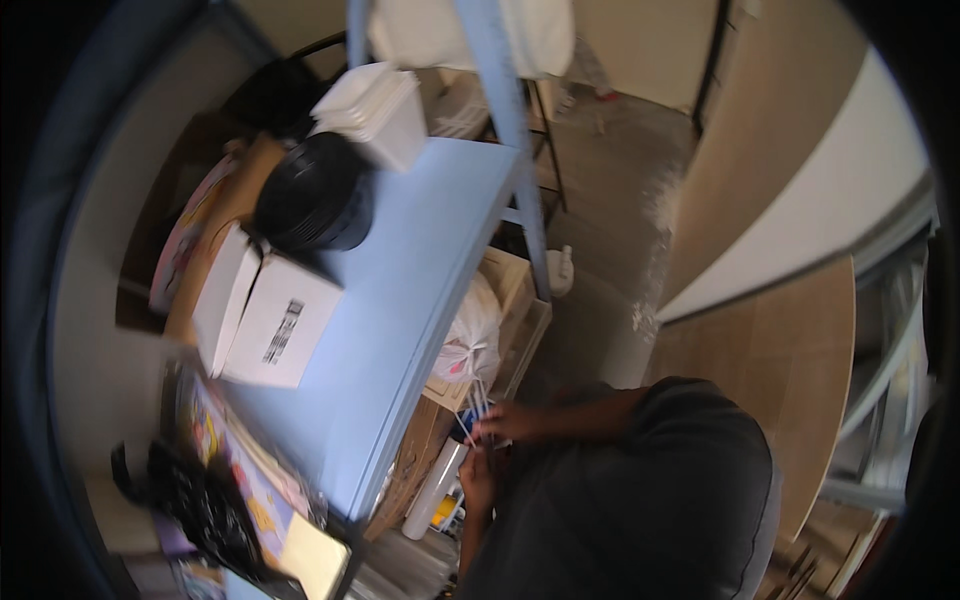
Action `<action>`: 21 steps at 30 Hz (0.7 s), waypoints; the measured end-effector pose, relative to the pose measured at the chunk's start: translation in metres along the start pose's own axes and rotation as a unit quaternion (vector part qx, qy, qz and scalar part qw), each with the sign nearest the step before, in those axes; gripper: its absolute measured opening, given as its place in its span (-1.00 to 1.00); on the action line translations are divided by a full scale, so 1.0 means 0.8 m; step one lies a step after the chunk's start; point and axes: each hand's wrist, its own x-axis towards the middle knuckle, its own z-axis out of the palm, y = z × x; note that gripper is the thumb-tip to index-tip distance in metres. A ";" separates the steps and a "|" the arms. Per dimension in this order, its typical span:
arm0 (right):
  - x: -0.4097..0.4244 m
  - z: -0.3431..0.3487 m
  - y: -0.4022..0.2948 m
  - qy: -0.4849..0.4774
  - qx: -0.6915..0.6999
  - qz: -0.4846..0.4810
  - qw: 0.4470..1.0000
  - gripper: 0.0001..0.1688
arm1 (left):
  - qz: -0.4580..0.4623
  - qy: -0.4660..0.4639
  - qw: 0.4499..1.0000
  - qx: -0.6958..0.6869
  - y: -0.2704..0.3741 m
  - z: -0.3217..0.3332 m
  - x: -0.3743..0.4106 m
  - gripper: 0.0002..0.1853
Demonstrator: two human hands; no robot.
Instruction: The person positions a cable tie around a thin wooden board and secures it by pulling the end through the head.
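My right hand (504,421) closes round thin white strands (480,396) that run up towards the knotted neck of a white plastic bag (474,330). Just below it, my left hand (478,474) is close to the strands' lower ends, with one thin strand reaching its fingertips; blur hides its exact grip. The bag leans against a cream crate (513,279) beside the blue table. A clear roll of plastic film (436,489) stands tilted to the left of my left hand, in front of a brown cardboard box (412,450).
The blue tabletop (397,255) holds a white carton (277,322), black round containers (319,191) and stacked white tubs (382,112). A blue upright (525,172) rises at its far corner. A large wooden panel (757,360) stands to the right. Black plastic (202,502) lies at lower left.
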 end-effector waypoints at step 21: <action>-0.235 -0.483 -0.190 0.506 0.249 -0.197 0.802 -0.63 | -0.082 -0.287 0.949 -0.104 0.216 0.536 0.447 -0.71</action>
